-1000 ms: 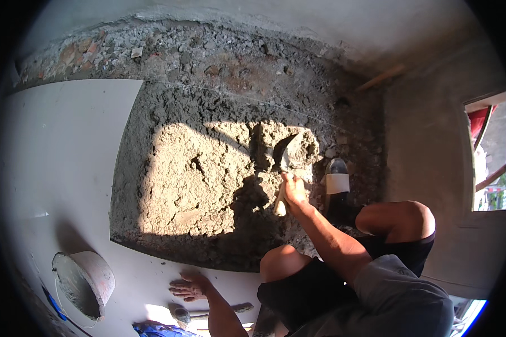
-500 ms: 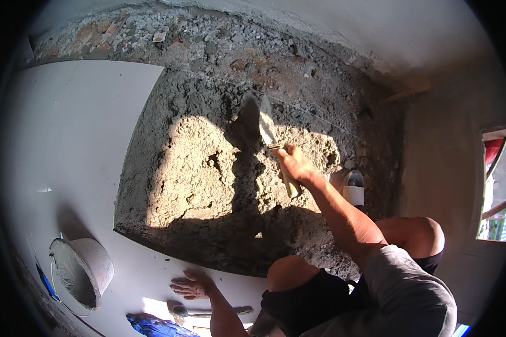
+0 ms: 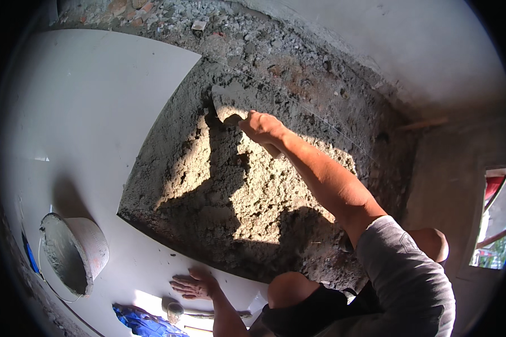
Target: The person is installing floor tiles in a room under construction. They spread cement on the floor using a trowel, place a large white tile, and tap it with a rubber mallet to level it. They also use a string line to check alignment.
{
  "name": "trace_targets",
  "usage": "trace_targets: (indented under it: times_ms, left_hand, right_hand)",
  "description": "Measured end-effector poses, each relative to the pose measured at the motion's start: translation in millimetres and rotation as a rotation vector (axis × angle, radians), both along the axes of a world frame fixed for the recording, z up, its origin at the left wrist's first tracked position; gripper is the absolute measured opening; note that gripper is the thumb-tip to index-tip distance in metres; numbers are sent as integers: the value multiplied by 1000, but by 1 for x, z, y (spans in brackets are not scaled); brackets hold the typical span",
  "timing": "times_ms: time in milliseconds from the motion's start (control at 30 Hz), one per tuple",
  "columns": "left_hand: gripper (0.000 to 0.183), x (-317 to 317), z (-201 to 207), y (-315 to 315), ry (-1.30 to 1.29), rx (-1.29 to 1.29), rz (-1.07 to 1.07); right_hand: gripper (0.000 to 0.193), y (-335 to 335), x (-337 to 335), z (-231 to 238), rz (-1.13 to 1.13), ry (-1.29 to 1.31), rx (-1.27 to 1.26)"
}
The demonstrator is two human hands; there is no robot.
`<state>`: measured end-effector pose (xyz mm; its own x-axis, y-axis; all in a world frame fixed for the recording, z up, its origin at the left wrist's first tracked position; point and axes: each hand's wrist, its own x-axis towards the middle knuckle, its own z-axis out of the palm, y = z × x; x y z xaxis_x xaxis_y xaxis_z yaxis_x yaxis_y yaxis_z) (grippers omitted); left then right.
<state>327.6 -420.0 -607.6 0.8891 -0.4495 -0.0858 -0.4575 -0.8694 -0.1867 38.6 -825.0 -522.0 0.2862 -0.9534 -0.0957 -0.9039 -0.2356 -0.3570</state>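
Note:
My right hand [image 3: 264, 128] is closed round the handle of a trowel [image 3: 226, 103]. The trowel's blade rests at the surface of the rough grey mortar bed [image 3: 258, 208], near its far left part; the tip is hard to tell from the mortar. My left hand [image 3: 194, 285] lies flat with fingers spread on a large white tile [image 3: 140, 244], close to the bed's near edge. Beside that hand is a mallet-like tool [image 3: 175, 310] with a long handle, partly hidden by my forearm.
A bucket [image 3: 87, 241] with grey residue inside stands tilted-looking on the tiles at left. Blue crumpled material [image 3: 143, 320] lies at the near edge. Another white tile [image 3: 112, 84] borders the bed's left side. A thin string [image 3: 320, 121] runs across the far side, before rubble [image 3: 236, 45] and a wall.
My right hand has carried the trowel leftward across the mortar, and its blade now points left. My left hand stays flat on the tile. The whole view has turned somewhat.

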Motion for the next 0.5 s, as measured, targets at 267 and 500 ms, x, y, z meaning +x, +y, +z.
trace_targets:
  times_ms: [267, 500]
  left_hand:
    - [71, -1, -2, 5, -4, -12, -5]
    - [72, 0, -1, 3, 17, -35, 2]
  right_hand:
    - [27, -20, 10, 1, 145, 587, 54]
    - [35, -43, 11, 47, -54, 618, 319]
